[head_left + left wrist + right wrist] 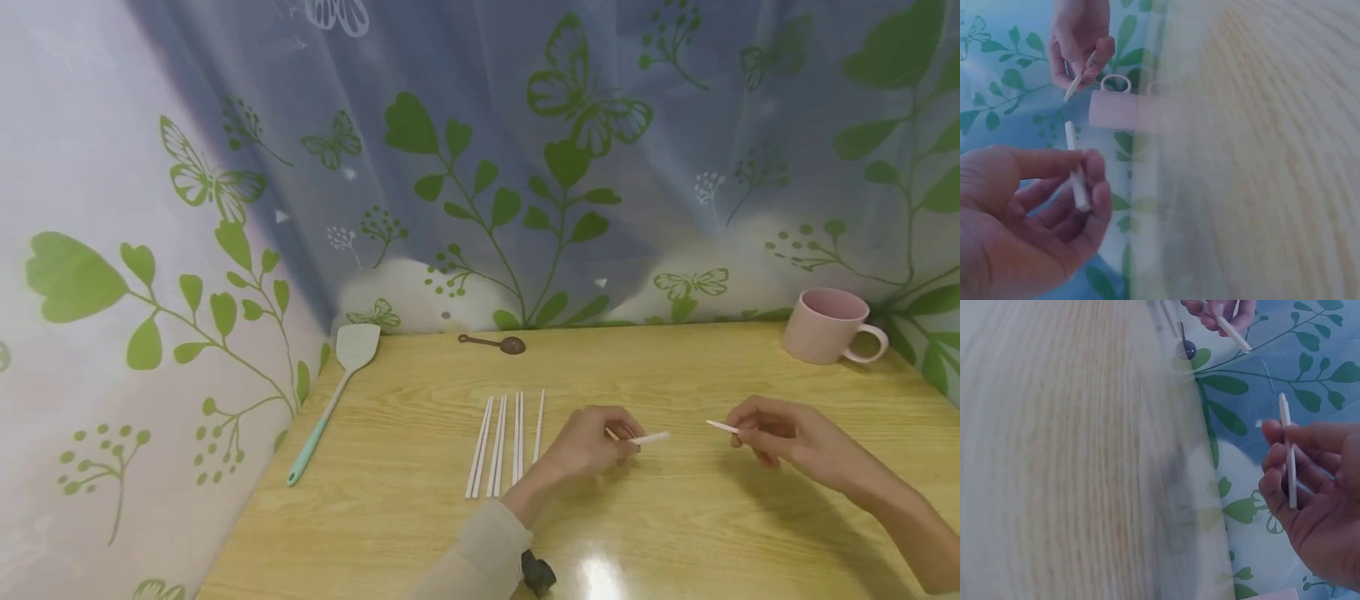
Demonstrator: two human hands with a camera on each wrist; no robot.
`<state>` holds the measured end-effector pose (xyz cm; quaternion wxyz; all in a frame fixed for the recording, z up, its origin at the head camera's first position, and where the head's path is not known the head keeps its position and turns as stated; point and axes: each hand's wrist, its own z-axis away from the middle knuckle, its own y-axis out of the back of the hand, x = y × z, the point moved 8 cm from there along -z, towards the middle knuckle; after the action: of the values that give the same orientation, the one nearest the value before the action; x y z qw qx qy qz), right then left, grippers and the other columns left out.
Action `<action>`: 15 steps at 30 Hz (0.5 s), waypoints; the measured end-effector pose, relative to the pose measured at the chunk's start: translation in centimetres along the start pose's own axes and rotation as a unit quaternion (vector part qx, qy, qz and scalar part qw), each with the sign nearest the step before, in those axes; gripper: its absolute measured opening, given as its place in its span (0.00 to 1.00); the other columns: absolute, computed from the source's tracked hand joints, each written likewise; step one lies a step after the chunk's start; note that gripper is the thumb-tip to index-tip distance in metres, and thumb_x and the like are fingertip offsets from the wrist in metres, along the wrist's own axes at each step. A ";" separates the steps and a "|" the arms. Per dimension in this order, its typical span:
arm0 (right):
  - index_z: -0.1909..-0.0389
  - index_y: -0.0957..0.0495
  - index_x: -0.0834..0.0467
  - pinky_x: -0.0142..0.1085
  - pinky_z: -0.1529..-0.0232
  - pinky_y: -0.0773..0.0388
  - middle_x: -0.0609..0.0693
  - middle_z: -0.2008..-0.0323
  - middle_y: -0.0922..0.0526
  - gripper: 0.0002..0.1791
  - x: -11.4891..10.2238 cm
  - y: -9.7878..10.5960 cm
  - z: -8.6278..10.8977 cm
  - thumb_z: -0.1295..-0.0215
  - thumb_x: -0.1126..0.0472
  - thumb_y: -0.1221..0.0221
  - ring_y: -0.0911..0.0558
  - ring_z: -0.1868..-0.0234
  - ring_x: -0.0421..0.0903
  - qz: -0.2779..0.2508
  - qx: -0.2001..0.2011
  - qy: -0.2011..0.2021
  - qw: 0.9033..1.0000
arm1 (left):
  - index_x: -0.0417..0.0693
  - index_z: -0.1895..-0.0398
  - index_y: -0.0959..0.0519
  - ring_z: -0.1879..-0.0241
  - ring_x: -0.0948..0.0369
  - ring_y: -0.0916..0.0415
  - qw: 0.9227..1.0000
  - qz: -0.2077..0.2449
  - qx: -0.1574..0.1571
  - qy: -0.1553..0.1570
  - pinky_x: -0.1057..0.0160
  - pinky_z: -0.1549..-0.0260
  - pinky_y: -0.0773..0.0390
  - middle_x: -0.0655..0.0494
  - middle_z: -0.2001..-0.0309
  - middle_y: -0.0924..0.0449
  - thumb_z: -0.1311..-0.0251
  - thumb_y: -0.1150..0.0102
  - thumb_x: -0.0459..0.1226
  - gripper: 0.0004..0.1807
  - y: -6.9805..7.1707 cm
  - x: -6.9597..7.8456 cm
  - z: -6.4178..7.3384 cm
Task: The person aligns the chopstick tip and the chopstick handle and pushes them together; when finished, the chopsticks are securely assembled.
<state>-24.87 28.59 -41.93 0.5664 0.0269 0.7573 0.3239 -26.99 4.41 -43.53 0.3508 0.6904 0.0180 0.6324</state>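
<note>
Over the middle of the wooden table, my left hand [588,442] pinches a short white stick [654,437] between thumb and fingers, one end pointing right. Facing it, my right hand [798,433] pinches a similar short white stick [722,426], its tip pointing left. A gap separates the two sticks. In the left wrist view the left stick [1080,192] pokes out on both sides of the fingers. The right wrist view shows the right stick [1292,475] lying across the fingers, its upper end narrower. Left of the left hand, white chopsticks [480,450] lie in three pairs, beside a single chopstick [540,417].
A spatula [330,408] with a pale head and green handle lies at the table's left edge. At the back lie a small brown spoon [512,344] and, far right, a pink mug [821,333]. A patterned curtain [480,167] hangs behind the table [390,533].
</note>
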 end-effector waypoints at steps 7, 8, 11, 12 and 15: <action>0.45 0.22 0.63 0.41 0.71 0.25 0.57 0.62 0.15 0.10 -2.3 0.0 -0.6 0.21 0.66 0.45 0.21 0.73 0.49 -0.024 0.031 -0.003 0.999 | 0.57 0.50 0.12 0.70 0.56 0.15 0.997 0.059 0.042 -0.039 0.70 0.81 0.26 0.66 0.67 0.17 0.29 0.36 0.34 0.10 2.1 1.7 0.7; 0.45 0.21 0.63 0.41 0.71 0.25 0.57 0.62 0.15 0.10 -2.6 0.0 -0.6 0.21 0.66 0.45 0.21 0.72 0.49 -0.024 0.037 -0.006 0.999 | 0.57 0.50 0.12 0.70 0.57 0.15 0.996 0.065 0.048 -0.047 0.70 0.81 0.28 0.65 0.67 0.17 0.29 0.36 0.35 0.10 2.5 2.0 0.9; 0.46 0.20 0.60 0.40 0.70 0.25 0.53 0.66 0.16 0.10 -3.3 0.2 -0.8 0.21 0.64 0.43 0.20 0.71 0.49 -0.012 0.057 -0.021 0.998 | 0.57 0.50 0.12 0.72 0.62 0.16 0.993 0.075 0.060 -0.066 0.69 0.79 0.26 0.62 0.66 0.15 0.28 0.37 0.36 0.09 3.6 2.7 1.4; 0.46 0.19 0.60 0.40 0.69 0.26 0.52 0.68 0.16 0.09 -3.5 0.2 -0.9 0.22 0.63 0.43 0.20 0.70 0.49 -0.009 0.064 -0.027 0.998 | 0.57 0.50 0.13 0.72 0.64 0.16 0.992 0.079 0.063 -0.071 0.69 0.77 0.23 0.62 0.65 0.15 0.28 0.36 0.37 0.09 3.8 2.9 1.5; 0.47 0.18 0.59 0.39 0.69 0.27 0.51 0.72 0.20 0.09 -4.5 0.1 -1.2 0.22 0.61 0.41 0.18 0.70 0.49 -0.010 0.085 -0.034 0.996 | 0.56 0.54 0.12 0.71 0.65 0.15 0.990 0.092 0.071 -0.083 0.65 0.72 0.17 0.63 0.64 0.14 0.30 0.33 0.39 0.06 4.5 3.4 1.9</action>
<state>-24.33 26.29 -37.95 0.5908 0.0785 0.7625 0.2516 -26.52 1.70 -38.25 0.2418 0.7625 -0.0297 0.5993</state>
